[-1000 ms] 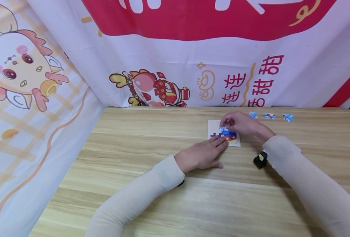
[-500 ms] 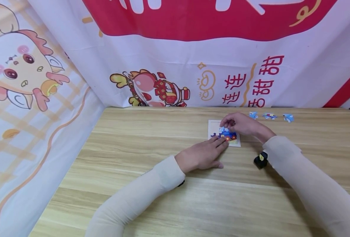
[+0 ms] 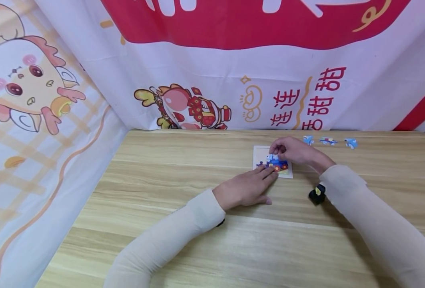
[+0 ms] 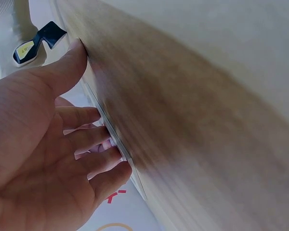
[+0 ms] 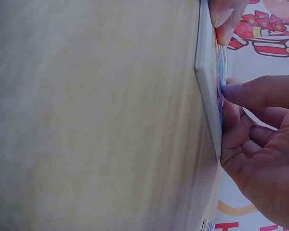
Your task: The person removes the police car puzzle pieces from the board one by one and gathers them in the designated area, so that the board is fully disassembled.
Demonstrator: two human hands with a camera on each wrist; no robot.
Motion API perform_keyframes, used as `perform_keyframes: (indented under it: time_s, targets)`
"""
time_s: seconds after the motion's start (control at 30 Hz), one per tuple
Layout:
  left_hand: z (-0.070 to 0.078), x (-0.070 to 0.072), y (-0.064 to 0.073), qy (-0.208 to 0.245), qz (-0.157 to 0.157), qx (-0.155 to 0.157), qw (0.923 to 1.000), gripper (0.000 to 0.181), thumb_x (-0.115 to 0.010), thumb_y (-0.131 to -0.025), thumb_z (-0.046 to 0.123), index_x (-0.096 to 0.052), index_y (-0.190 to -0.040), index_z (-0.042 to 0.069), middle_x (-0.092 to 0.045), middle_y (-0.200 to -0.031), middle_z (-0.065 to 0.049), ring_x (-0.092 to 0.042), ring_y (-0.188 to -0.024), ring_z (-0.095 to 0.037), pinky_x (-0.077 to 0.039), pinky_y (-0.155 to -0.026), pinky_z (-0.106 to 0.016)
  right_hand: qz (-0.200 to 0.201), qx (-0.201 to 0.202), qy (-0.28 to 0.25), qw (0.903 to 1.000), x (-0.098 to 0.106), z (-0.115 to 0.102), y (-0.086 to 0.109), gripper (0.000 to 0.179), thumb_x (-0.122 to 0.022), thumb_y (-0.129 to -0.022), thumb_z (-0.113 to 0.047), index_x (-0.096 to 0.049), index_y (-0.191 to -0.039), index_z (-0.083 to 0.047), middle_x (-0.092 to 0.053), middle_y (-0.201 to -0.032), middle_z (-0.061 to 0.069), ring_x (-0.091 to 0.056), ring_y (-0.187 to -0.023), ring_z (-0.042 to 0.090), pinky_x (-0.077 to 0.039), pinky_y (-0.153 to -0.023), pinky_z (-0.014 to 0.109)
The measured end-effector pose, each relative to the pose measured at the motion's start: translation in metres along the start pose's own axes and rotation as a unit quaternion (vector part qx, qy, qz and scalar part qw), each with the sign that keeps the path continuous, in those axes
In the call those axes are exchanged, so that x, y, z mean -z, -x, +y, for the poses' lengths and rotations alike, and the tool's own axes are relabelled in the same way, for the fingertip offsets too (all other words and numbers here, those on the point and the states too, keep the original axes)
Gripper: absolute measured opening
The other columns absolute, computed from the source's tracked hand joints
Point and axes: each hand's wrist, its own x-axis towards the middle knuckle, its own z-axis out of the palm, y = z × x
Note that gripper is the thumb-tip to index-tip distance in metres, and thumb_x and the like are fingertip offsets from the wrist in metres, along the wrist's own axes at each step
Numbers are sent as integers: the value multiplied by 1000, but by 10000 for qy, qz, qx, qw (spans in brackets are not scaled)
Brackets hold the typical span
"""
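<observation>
A small jigsaw puzzle in a white frame tray (image 3: 286, 175) lies toward the back of the table, partly filled with a blue vehicle picture that has red wheels. My left hand (image 3: 247, 188) rests its nearly straight fingertips on the tray's near-left part; the left wrist view (image 4: 62, 130) shows only the palm side. At the upper right of the tray, my right hand (image 3: 291, 150) pinches a light-blue and white puzzle piece (image 3: 271, 157) between thumb and curled fingers, low over the picture. In the right wrist view the thumb (image 5: 236, 92) meets the picture's surface, and the fingers hide most of the piece.
Along the table's back edge lie three loose puzzle pieces: a light-blue one (image 3: 308, 140), one with a colourful vehicle (image 3: 328, 141) and another blue one (image 3: 351, 143). A printed curtain (image 3: 205, 64) hangs right behind. Under the right wrist sits a black strapped device (image 3: 317, 195).
</observation>
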Motion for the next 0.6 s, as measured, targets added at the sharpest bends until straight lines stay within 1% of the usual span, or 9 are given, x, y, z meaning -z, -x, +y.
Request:
perform_keyframes:
  time_s: [0.2,0.47,0.6]
  targets:
    - [0,-1,0,-15,3,16,10000,82,-56,-106,51,-21,-168,11,-18,-177,-10,-16,-164,-29,-18,-133,-34,8,-2,-19,10000,0,0,0,24,-59,-93,11,-69,-110,-2,-64,-103,13,-58,-96,25,-48,-84,33]
    - [0,0,1,2,-12,33,10000,82,-55,-106,51,-20,-169,11,-16,-177,-9,-15,-164,-28,-17,-133,-34,23,-112,-72,9999,-1,-1,-2,18,-64,-94,6,-68,-108,-4,-64,-103,12,-59,-96,25,-48,-87,34]
    - [0,1,1,2,-15,28,10000,82,-55,-106,51,-20,-169,11,-16,-177,-9,-15,-164,-28,-17,-133,-34,47,-132,-79,9999,-2,-2,-3,17,-65,-95,5,-67,-108,-4,-63,-103,14,-58,-96,26,-47,-87,36]
